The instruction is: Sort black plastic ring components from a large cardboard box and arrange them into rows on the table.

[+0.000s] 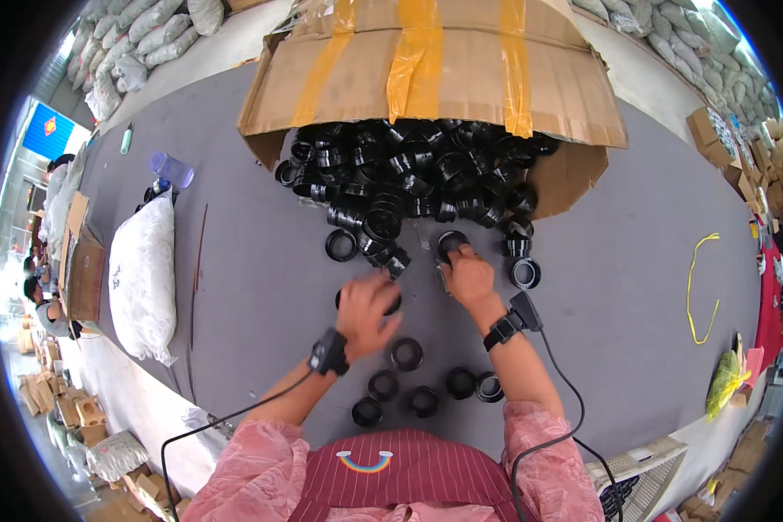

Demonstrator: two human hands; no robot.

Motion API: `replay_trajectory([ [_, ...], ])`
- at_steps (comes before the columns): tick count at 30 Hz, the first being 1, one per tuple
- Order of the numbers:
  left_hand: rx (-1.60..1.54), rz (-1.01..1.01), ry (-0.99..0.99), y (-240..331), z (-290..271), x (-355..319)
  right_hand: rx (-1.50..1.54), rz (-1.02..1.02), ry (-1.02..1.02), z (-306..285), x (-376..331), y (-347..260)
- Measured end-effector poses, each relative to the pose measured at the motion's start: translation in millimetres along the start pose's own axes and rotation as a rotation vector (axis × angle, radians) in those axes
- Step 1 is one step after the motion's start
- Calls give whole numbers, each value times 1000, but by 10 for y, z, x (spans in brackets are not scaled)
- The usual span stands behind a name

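Observation:
My right hand (470,277) has its fingers closed on a black plastic ring (449,243), just below the spill from the carton. My left hand (365,311) is smeared by motion over another black ring (393,304), which shows at its edges; whether it grips that ring I cannot tell. A heap of glossy black ring-shaped fittings (418,174) pours out of a tipped cardboard carton (461,78). Between my forearms, several loose black rings lie on the grey table, among them one ring (406,354) below my left hand and another ring (460,383) farther right.
A stuffed white plastic bag (143,274) lies at the left, near a clear bluish bottle (172,170). A yellow strap (696,278) curls on the grey table (609,304) at right. Cables run from both wrist devices. A crate (648,474) stands at lower right.

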State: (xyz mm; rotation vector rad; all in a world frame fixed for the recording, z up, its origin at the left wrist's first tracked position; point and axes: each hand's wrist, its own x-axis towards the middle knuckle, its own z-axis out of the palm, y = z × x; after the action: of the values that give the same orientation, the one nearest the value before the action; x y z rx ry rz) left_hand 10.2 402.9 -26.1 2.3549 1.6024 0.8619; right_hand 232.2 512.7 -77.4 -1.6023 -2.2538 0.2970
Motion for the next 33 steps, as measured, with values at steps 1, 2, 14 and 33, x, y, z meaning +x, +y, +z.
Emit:
replay_trajectory([
  [1,29,-53,72,-92,4,252,-4,-19,-56,22,-42,65],
  [2,52,-105,146,-184,42,523,-15,-35,-112,11,-103,144],
  [14,315,-217,-226,-536,251,654,35,138,-313,-839,-1628,164],
  [33,-178,-202,-89,-201,-278,245,-183,-232,-129,189,845,-377],
])
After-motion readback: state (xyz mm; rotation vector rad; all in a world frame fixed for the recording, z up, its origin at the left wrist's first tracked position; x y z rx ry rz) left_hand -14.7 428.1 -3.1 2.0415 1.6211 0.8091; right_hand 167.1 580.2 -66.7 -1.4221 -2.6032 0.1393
